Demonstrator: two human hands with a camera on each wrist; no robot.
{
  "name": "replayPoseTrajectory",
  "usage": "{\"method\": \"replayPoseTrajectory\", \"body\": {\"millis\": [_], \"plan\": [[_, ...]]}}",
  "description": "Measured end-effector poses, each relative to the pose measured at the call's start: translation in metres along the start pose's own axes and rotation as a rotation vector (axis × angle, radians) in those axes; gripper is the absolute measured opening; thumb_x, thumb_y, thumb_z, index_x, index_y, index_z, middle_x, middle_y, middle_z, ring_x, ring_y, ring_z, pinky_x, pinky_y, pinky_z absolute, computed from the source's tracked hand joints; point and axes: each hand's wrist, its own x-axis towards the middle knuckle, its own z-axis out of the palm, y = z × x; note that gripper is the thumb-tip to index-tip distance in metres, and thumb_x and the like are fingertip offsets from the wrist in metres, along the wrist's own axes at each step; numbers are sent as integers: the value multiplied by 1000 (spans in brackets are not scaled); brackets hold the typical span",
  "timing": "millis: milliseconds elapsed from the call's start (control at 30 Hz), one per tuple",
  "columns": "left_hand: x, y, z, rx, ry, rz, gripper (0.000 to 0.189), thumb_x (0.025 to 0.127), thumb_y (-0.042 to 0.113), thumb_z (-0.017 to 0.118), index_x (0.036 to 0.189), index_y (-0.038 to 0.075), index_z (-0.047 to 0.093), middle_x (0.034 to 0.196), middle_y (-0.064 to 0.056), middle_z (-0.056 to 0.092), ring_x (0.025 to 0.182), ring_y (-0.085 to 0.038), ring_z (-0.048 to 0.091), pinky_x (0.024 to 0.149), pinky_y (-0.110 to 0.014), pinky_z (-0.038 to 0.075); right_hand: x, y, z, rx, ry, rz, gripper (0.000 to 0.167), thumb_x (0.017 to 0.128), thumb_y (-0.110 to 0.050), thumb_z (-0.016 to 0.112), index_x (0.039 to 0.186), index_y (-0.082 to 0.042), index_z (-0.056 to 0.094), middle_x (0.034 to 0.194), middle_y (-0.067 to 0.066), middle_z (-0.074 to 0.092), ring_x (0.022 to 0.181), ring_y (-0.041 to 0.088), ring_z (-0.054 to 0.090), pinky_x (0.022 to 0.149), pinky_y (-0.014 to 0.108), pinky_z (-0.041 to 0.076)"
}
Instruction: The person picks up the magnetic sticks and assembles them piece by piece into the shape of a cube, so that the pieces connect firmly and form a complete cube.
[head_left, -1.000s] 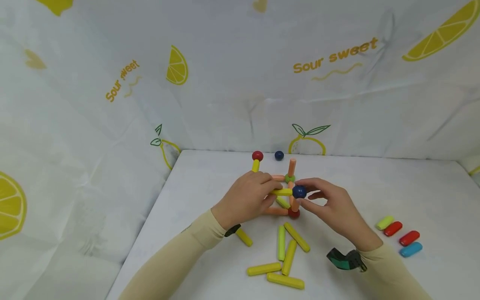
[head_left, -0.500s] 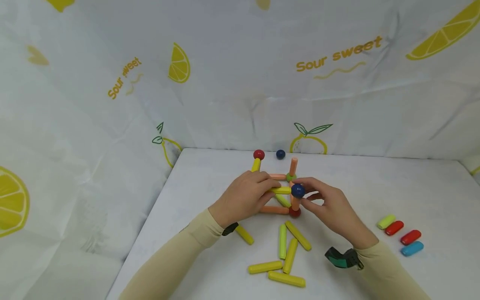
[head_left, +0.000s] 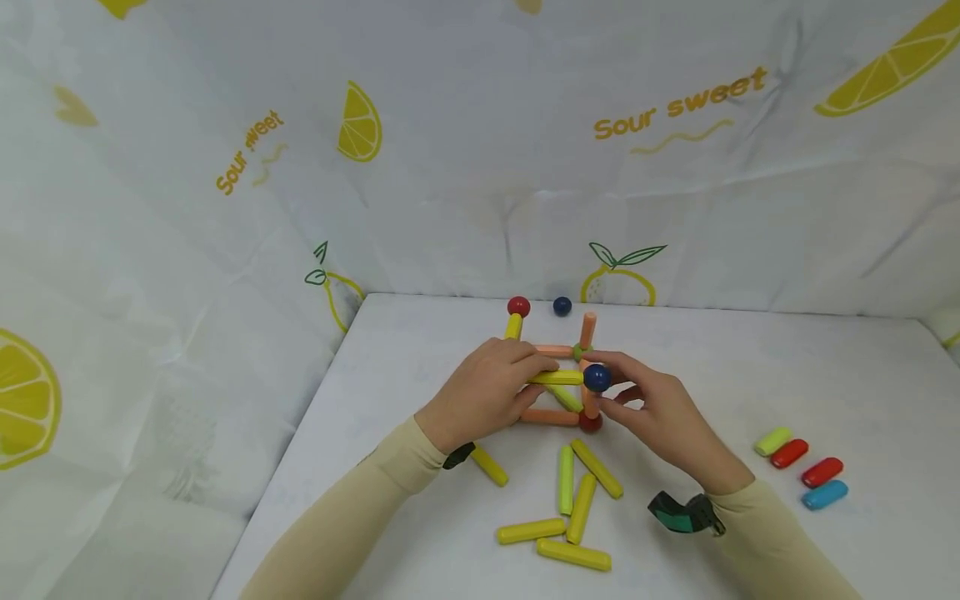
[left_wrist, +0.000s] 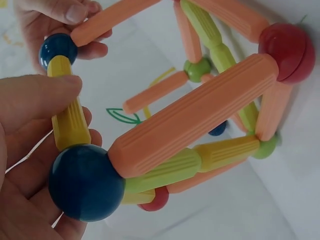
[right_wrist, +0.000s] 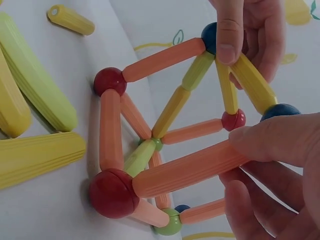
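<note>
My left hand [head_left: 476, 396] pinches a yellow magnetic rod [left_wrist: 72, 117], thumb on top and fingers beneath. This rod runs between a blue ball [head_left: 597, 378] on the right and another blue ball [left_wrist: 86, 182] on the left. My right hand [head_left: 656, 412] pinches the upper end of an upright orange rod [right_wrist: 187, 170], just under the right blue ball. That rod rises from a red ball [right_wrist: 114, 193] at the frame's near right corner. Orange, yellow and light-green rods join at green balls [right_wrist: 170, 221] and red balls below and behind. My left hand covers part of the frame in the head view.
Several loose yellow rods [head_left: 531, 531] and a light-green rod [head_left: 566, 479] lie in front of the frame. Short red [head_left: 822, 472], blue [head_left: 825, 496] and light-green [head_left: 773, 441] pieces lie at the right. A loose blue ball [head_left: 562, 306] sits near the table's back edge.
My left hand has slid slightly left along the yellow rod, showing more of it. The right hand still holds at the blue ball's corner. The head view has shifted slightly.
</note>
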Motion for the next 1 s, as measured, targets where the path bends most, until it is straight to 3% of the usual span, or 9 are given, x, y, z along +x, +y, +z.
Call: {"method": "replayPoseTrajectory", "body": {"millis": [333,467,600,733,800,833,900,1000], "plan": [[0,1,3,-2,-20,-23,29,99,19,80,127,14,76,113,3,76,98,-13,69,91,-29,56,0,1,3,23,13,-10,60,97,-4,79,150,-24,60,130,8,76,110,26,76,92,45,65],[-1,0,1,-13,16,-24,39,98,22,81,136,18,73,119,4,76,99,-13,67,90,-29,55,-1,1,2,17,6,-3,61,97,-5,79,151,-24,59,129,8,76,110,26,76,93,47,65],[-13,-1,-5,-64,147,-54,42,99,26,80,140,19,72,122,5,75,102,-13,66,93,-30,55,-3,1,1,14,-8,30,65,97,-7,81,155,-25,56,126,5,77,111,24,75,95,48,64],[-40,-6,-8,-135,345,-80,23,98,21,79,118,10,76,109,0,76,101,-17,70,91,-31,58,-6,-3,-4,5,-27,86,73,96,-14,83,159,-27,50,126,5,77,114,26,73,97,50,63],[-55,-10,-7,-157,386,-70,13,97,18,79,109,11,77,102,2,76,94,-16,69,86,-30,58,-8,-5,-9,-9,-26,98,75,96,-17,83,161,-25,47,129,7,76,116,29,73,98,49,63],[-63,-12,-6,-168,377,-60,10,96,17,80,105,12,77,98,3,76,90,-14,69,82,-29,58,-10,-5,-13,-19,-21,101,75,97,-18,83,162,-24,46,130,8,76,116,30,73,98,46,63],[-78,-15,-1,-178,292,-36,7,95,18,81,101,16,78,93,6,75,85,-11,68,78,-27,56,-13,-4,-21,-43,-4,104,71,99,-21,81,161,-21,47,132,10,75,116,32,73,97,37,63],[-99,-17,10,-191,39,-47,11,95,25,82,105,20,80,98,9,76,90,-7,68,82,-25,55,-20,3,-35,-101,15,99,61,101,-24,79,156,-18,53,133,11,75,115,32,74,91,22,60]]}}
